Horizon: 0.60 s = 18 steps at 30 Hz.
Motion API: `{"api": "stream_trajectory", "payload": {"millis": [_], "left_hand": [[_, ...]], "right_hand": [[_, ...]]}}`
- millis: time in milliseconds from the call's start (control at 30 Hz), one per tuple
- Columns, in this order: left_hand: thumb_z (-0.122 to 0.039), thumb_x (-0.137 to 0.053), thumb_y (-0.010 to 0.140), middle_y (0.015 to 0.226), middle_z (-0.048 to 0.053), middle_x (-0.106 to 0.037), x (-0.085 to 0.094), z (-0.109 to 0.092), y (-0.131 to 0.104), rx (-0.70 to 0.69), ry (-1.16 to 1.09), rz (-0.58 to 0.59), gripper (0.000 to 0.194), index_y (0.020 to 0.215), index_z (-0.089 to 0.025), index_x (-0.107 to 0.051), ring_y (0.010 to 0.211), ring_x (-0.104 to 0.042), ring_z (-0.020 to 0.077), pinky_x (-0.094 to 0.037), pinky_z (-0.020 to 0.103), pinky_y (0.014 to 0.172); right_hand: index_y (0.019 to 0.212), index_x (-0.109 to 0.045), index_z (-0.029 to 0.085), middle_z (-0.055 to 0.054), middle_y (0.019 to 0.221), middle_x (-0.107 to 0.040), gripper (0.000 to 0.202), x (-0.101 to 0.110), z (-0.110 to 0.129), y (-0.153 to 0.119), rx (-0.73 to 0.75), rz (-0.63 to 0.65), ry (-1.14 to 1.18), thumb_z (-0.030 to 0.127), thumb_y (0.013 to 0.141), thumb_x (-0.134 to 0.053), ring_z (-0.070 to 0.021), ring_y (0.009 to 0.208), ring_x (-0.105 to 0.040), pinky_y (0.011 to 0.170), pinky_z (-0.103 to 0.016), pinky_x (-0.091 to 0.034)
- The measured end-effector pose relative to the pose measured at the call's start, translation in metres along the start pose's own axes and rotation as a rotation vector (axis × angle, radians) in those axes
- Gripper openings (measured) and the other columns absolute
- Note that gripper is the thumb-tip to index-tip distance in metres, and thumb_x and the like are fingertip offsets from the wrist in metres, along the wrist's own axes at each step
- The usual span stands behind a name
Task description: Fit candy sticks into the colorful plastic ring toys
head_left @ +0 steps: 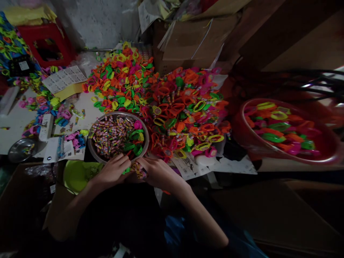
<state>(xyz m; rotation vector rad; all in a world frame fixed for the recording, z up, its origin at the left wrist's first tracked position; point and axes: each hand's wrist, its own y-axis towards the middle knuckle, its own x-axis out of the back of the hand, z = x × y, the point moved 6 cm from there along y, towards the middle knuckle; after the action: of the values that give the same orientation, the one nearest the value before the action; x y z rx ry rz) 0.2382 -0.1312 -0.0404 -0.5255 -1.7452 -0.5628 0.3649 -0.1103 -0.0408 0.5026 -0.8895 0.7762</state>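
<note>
My left hand (pixel 115 168) is closed at the near rim of a metal bowl (pixel 146 138), with a small green piece showing by its fingertips. Just right of it, my right hand (pixel 152 171) is wrapped round several small patterned tubes (pixel 140 170), which stick out below its fingers. The bowl holds many patterned tubes (pixel 111 136) on the left and green, yellow and pink plastic pieces (pixel 135 141) on the right. Behind and to the right of the bowl lies a large heap of orange, green, yellow and pink toy watches (pixel 185 107).
A red basin (pixel 285 157) of coloured pieces stands at the right. Cardboard boxes (pixel 190 43) rise behind the heap. On the left are a red stool (pixel 48 43), a small metal bowl (pixel 21 150), a power strip (pixel 46 127) and a lime-green bowl (pixel 75 177).
</note>
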Motion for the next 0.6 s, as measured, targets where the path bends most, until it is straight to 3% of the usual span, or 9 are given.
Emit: {"api": "stream_trajectory", "payload": {"millis": [233,333,433,500,533,567,600], "left_hand": [[-0.048,-0.031,0.095,0.088,0.007,-0.056,-0.006,0.011,-0.001,0.131,-0.060,-0.017,0.041,0.086,-0.015,-0.053,0.091,-0.049,0.0206,-0.041,0.033,0.082],[-0.055,-0.044,0.088,0.094,0.005,-0.056,-0.012,0.009,-0.003,0.136,-0.170,0.058,0.040,0.091,-0.016,-0.053,0.095,-0.048,0.0204,-0.040,0.033,0.086],[-0.056,-0.054,0.082,0.108,0.004,-0.055,-0.010,0.011,-0.002,0.133,-0.269,0.099,0.043,0.106,-0.020,-0.051,0.104,-0.047,0.0190,-0.037,0.032,0.093],[-0.051,-0.051,0.087,0.112,0.004,-0.054,-0.004,0.023,-0.001,0.192,-0.281,0.040,0.038,0.109,-0.021,-0.050,0.109,-0.047,0.0183,-0.035,0.032,0.096],[-0.048,-0.048,0.089,0.111,0.005,-0.054,-0.001,0.032,-0.001,0.229,-0.278,0.000,0.033,0.108,-0.020,-0.051,0.109,-0.047,0.0182,-0.035,0.032,0.096],[-0.045,-0.045,0.091,0.109,0.005,-0.055,0.000,0.041,-0.001,0.263,-0.274,-0.039,0.030,0.106,-0.020,-0.051,0.108,-0.048,0.0180,-0.036,0.032,0.095],[-0.043,-0.044,0.092,0.107,0.005,-0.056,-0.002,0.051,0.000,0.290,-0.273,-0.064,0.027,0.103,-0.020,-0.052,0.106,-0.050,0.0179,-0.037,0.032,0.094]], "right_hand": [[0.089,-0.048,0.016,-0.003,0.088,-0.060,0.012,-0.004,-0.008,-0.002,-0.050,-0.074,0.047,0.018,0.078,-0.053,-0.0119,0.085,-0.057,0.067,-0.021,-0.035],[0.093,-0.050,0.017,-0.003,0.091,-0.061,0.013,-0.015,-0.008,-0.007,-0.063,0.039,0.092,0.020,0.080,-0.051,-0.0115,0.085,-0.057,0.065,-0.020,-0.033],[0.094,-0.053,0.018,-0.002,0.085,-0.063,0.016,-0.022,-0.022,-0.016,-0.118,0.166,0.112,0.019,0.078,-0.052,-0.0096,0.069,-0.055,0.058,-0.019,-0.028],[0.090,-0.056,0.019,0.000,0.075,-0.061,0.018,-0.008,-0.042,-0.021,-0.138,0.074,0.133,0.015,0.073,-0.053,-0.0072,0.058,-0.048,0.053,-0.018,-0.026],[0.084,-0.057,0.019,0.001,0.069,-0.059,0.014,0.007,-0.056,-0.023,-0.143,-0.044,0.160,0.013,0.072,-0.052,-0.0062,0.054,-0.044,0.052,-0.018,-0.026],[0.079,-0.057,0.018,0.001,0.067,-0.057,0.008,0.029,-0.073,-0.028,-0.179,-0.258,0.187,0.015,0.073,-0.051,-0.0063,0.054,-0.043,0.051,-0.017,-0.027],[0.081,-0.056,0.017,-0.001,0.073,-0.058,0.009,0.048,-0.090,-0.033,-0.225,-0.394,0.181,0.019,0.077,-0.048,-0.0072,0.059,-0.045,0.054,-0.017,-0.030]]}}
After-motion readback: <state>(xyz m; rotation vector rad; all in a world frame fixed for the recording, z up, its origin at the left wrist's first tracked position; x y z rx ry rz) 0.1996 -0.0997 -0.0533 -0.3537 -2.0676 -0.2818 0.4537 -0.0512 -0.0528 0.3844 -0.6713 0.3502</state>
